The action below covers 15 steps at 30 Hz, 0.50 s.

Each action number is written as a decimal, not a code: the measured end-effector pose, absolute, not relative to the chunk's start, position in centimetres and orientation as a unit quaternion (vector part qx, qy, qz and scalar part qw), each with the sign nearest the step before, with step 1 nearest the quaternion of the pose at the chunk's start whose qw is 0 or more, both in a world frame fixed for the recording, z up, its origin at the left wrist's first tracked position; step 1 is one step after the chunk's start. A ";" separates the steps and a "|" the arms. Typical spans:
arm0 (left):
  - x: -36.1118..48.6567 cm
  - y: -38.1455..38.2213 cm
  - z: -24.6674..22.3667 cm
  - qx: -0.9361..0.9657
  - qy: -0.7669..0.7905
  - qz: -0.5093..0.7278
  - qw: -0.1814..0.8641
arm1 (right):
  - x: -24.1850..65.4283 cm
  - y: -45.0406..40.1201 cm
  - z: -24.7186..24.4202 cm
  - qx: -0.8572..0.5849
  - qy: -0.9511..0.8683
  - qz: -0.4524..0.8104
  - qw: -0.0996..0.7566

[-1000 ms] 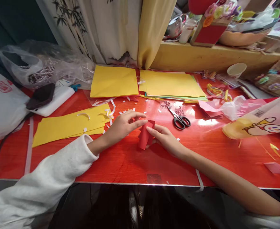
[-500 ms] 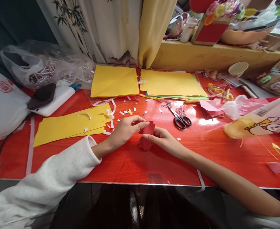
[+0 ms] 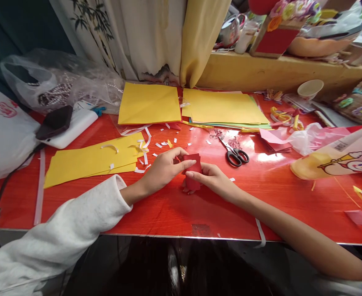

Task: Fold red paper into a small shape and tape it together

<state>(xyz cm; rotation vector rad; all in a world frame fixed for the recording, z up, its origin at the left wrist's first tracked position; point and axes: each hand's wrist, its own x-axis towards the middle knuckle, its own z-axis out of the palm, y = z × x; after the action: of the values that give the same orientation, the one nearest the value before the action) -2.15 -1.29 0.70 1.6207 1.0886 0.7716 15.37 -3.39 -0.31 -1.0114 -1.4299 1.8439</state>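
Both hands hold a small folded piece of red paper [image 3: 193, 181] above the red table [image 3: 156, 213]. My left hand [image 3: 165, 168] pinches its upper left part, thumb on the front. My right hand [image 3: 212, 179] grips it from the right side, thumb across its face; some fingers are hidden behind the paper. Black-handled scissors [image 3: 236, 157] lie slightly open to the right of my hands. White paper scraps [image 3: 158, 145] are scattered behind my left hand.
Yellow strips [image 3: 85, 162] lie at left, yellow sheets [image 3: 150, 102] and another stack [image 3: 224, 107] at the back. A phone [image 3: 54, 121] and plastic bags [image 3: 11, 131] stand far left. At right are pink papers [image 3: 275, 139], a drink cup [image 3: 338, 156] and a paper cup [image 3: 310, 89].
The red paper has tilted a little, and my left thumb has slid slightly right across its top. Both hands otherwise keep their hold. The whole view has shifted slightly.
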 end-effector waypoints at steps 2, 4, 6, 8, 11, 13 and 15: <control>-2.1 -1.3 0.7 0.669 0.457 0.322 0.490 | 15.4 -3.4 -0.3 -0.380 -0.529 0.704 0.285; -2.1 -1.4 0.6 0.671 0.465 0.326 0.476 | 15.4 -3.4 -0.2 -0.387 -0.527 0.707 0.270; -2.1 -1.4 0.6 0.668 0.469 0.322 0.480 | 15.4 -3.4 -0.1 -0.392 -0.530 0.707 0.255; -2.1 -1.4 0.6 0.660 0.467 0.315 0.497 | 15.4 -3.4 0.2 -0.394 -0.531 0.708 0.247; -2.1 -1.5 0.6 0.656 0.461 0.319 0.505 | 15.4 -3.3 0.4 -0.396 -0.533 0.707 0.245; -2.1 -1.5 0.6 0.657 0.459 0.324 0.502 | 15.3 -3.3 0.4 -0.396 -0.536 0.704 0.246; -2.1 -1.5 0.6 0.659 0.459 0.327 0.499 | 15.3 -3.3 0.4 -0.396 -0.541 0.700 0.244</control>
<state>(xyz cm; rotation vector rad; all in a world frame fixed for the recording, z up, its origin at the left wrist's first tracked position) -2.11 -1.47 0.58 1.5936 1.1098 0.7900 15.32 -3.26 0.39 -1.0825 -1.4771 1.9127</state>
